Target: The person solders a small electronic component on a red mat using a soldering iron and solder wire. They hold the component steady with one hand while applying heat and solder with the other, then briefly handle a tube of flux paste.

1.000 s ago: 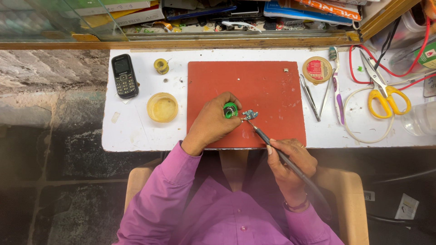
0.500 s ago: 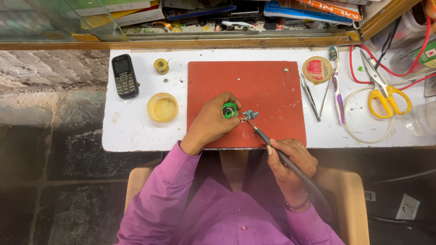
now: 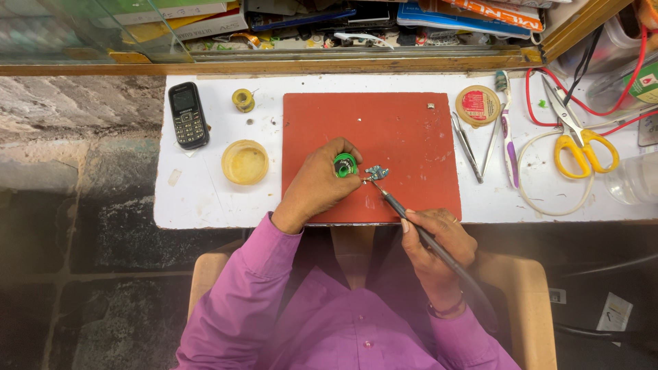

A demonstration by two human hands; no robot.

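My left hand [image 3: 317, 185] rests on the red mat [image 3: 411, 130] and grips a small green spool [image 3: 345, 165] between thumb and fingers. Just right of the spool lies a tiny metal part [image 3: 376, 172]. My right hand [image 3: 439, 247] holds a thin dark soldering iron [image 3: 401, 210] like a pen, near the table's front edge. The iron's tip touches the metal part. Both arms wear purple sleeves.
On the white tabletop [image 3: 205, 199]: a black phone [image 3: 188, 115], a small solder reel [image 3: 242, 100], a yellow round tin [image 3: 245, 162], a round lid [image 3: 478, 105], tweezers [image 3: 473, 144], a toothbrush [image 3: 507, 130], yellow scissors [image 3: 579, 137], red and white wires. A cluttered shelf sits behind.
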